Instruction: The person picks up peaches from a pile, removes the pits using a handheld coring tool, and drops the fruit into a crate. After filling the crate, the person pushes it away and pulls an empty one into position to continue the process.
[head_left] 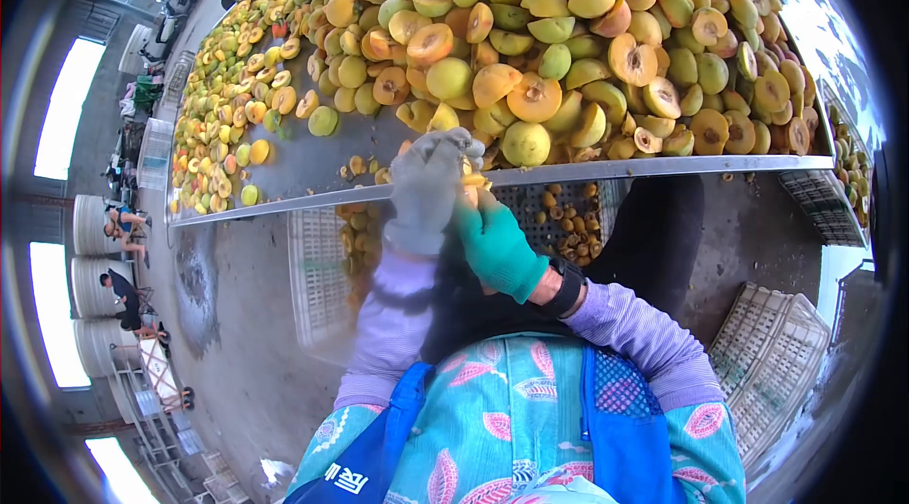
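Observation:
My left hand (426,187), in a grey glove, is curled closed at the front edge of a metal table (312,158). Against it presses my right hand (497,246), in a green glove with bare fingertips and a dark band at the wrist. Between the two hands a small yellow-orange fruit piece (476,181) shows, pinched by the fingers and mostly hidden. Any tool there is too covered to make out. Just beyond lies a big heap of yellow-green fruit (530,97), apricot- or plum-like, many cut in half with brown pits showing.
Below the table edge, a crate (606,201) holds brown pits or small fruit pieces. Another pale crate (317,267) stands to its left, and stacked crates (772,352) at the right. Other people (128,300) sit far left by round tanks (90,286).

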